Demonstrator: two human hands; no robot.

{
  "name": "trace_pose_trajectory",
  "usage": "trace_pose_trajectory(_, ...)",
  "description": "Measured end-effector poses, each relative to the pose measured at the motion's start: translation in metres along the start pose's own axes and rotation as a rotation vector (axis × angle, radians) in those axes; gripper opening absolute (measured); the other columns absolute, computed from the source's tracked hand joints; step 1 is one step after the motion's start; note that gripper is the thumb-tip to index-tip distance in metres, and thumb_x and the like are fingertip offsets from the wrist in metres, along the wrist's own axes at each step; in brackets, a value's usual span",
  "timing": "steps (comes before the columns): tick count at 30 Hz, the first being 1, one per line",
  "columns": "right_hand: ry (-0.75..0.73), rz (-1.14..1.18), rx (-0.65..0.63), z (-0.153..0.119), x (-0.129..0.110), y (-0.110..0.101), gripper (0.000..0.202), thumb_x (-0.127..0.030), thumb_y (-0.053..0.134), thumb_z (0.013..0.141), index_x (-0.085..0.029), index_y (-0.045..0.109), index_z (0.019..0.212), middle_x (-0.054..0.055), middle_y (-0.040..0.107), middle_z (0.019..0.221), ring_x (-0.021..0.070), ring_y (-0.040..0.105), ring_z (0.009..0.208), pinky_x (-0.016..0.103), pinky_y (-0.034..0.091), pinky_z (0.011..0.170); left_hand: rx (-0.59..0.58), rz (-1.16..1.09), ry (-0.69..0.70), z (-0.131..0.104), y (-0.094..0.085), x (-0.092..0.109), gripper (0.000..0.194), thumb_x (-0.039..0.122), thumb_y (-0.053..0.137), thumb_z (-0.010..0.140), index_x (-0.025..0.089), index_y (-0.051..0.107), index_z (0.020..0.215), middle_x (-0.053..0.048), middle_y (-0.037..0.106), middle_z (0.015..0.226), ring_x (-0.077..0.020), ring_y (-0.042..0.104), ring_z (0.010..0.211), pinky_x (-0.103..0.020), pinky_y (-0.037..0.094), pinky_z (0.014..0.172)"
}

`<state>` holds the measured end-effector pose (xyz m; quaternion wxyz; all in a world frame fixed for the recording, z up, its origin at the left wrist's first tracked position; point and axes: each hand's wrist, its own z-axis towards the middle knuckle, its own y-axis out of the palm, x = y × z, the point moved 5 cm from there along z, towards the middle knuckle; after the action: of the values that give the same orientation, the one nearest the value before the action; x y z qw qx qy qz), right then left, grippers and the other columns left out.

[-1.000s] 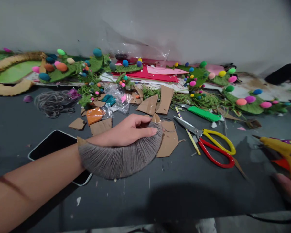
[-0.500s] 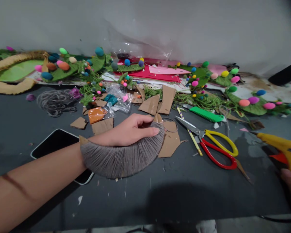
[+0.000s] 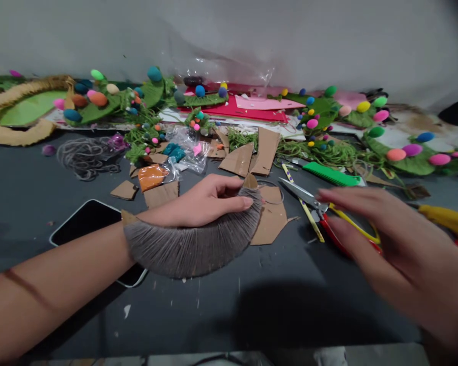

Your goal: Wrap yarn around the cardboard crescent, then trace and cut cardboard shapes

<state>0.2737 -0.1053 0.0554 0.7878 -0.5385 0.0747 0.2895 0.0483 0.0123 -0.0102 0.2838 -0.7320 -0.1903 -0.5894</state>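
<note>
My left hand (image 3: 208, 201) grips the right part of a crescent wrapped in grey yarn (image 3: 191, 246), thumb on its front face. Bare cardboard shows at both tips of the crescent. To the right, my right hand (image 3: 400, 249) is blurred and in the air, its thumb and fingers apart with nothing between them. It partly covers the scissors (image 3: 303, 195), which have one red and one yellow handle. Beyond it, at the right edge, lies a yellow glue gun (image 3: 446, 218). A cut cardboard piece (image 3: 269, 218) lies beside the crescent's right tip.
A phone (image 3: 89, 221) lies under my left forearm. Behind are grey yarn (image 3: 86, 157), cardboard scraps (image 3: 265, 150), an orange packet (image 3: 152, 176), a green cutter (image 3: 332, 173) and a patterned pencil (image 3: 305, 206). Leafy garlands with coloured pompoms (image 3: 408, 152) line the wall, with a padded beige crescent (image 3: 19, 134) at left.
My right hand has let go of the glue gun and moved left to over the scissors. My left hand keeps its grip on the yarn-wrapped crescent, almost unmoved.
</note>
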Motion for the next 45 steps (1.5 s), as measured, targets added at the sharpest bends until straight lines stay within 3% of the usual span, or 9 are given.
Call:
trace_pose_trajectory(3,-0.095,0.105,-0.108,0.057,-0.009,0.033,0.03,-0.024,0.056,0.102,-0.024,0.069,0.129,0.009,0.071,0.128,0.025,0.067,0.118,0.039,0.053,0.1,0.001,-0.007,0.055,0.001,0.001,0.0,0.028,0.041,0.066,0.097,0.017,0.074,0.109,-0.004,0.075,0.106,-0.0198,0.069,0.099,-0.028,0.053,0.086)
trace_pose_trajectory(6,0.001,0.217,-0.175,0.079,-0.003,0.058,0.024,-0.028,0.056,0.103,-0.025,0.075,0.117,0.005,0.078,0.105,0.0216,0.074,0.092,0.034,0.056,0.08,0.011,0.013,0.085,0.0,0.0,0.001,0.028,0.04,0.065,0.098,0.019,0.075,0.114,-0.003,0.075,0.11,-0.0178,0.068,0.099,-0.026,0.052,0.085)
trace_pose_trajectory(10,0.217,0.362,-0.147,0.066,0.009,0.07,0.02,-0.034,0.063,0.1,-0.022,0.076,0.11,0.002,0.076,0.084,0.0155,0.069,0.07,0.026,0.053,0.061,0.01,0.034,0.062,0.0,0.0,0.003,0.026,0.038,0.065,0.098,0.017,0.074,0.11,-0.003,0.073,0.104,-0.0173,0.066,0.095,-0.025,0.051,0.082)
trace_pose_trajectory(15,0.28,0.418,-0.138,0.057,0.011,0.073,0.017,-0.034,0.069,0.096,-0.022,0.078,0.105,0.002,0.077,0.085,0.0136,0.067,0.066,0.023,0.05,0.054,0.033,0.085,0.064,0.0,-0.002,0.004,0.026,0.041,0.065,0.097,0.017,0.075,0.101,-0.002,0.072,0.098,-0.0169,0.064,0.088,-0.026,0.05,0.076)
trace_pose_trajectory(20,0.27,0.413,-0.117,0.061,0.013,0.073,0.013,-0.032,0.071,0.094,-0.023,0.079,0.097,0.003,0.077,0.088,0.0142,0.067,0.07,0.025,0.051,0.059,0.038,0.069,0.046,-0.001,-0.002,0.0,0.028,0.044,0.066,0.096,0.017,0.074,0.099,-0.003,0.071,0.096,-0.0162,0.063,0.083,-0.026,0.05,0.071)
trace_pose_trajectory(28,0.211,0.355,-0.137,0.06,0.008,0.074,0.013,-0.032,0.067,0.097,-0.021,0.075,0.093,0.001,0.07,0.08,0.0124,0.056,0.064,0.027,0.043,0.055,0.018,0.027,0.075,0.0,0.0,0.001,0.022,0.037,0.064,0.098,0.017,0.072,0.103,-0.003,0.072,0.1,-0.0182,0.066,0.095,-0.028,0.052,0.083)
trace_pose_trajectory(34,0.217,0.338,-0.123,0.06,0.005,0.075,0.012,-0.029,0.064,0.097,-0.02,0.071,0.092,0.0,0.064,0.074,0.0107,0.05,0.059,0.024,0.041,0.052,0.032,0.029,0.051,0.001,0.0,-0.001,0.027,0.043,0.065,0.096,0.017,0.071,0.095,-0.004,0.073,0.103,-0.017,0.065,0.089,-0.026,0.052,0.077)
trace_pose_trajectory(45,0.177,0.28,-0.122,0.059,-0.004,0.072,0.009,-0.026,0.065,0.095,-0.02,0.07,0.09,0.0,0.063,0.075,0.0115,0.052,0.063,0.026,0.04,0.054,0.075,0.048,0.048,0.001,-0.001,0.001,0.026,0.042,0.069,0.092,0.017,0.074,0.093,-0.003,0.071,0.087,-0.0207,0.066,0.089,-0.03,0.054,0.076)
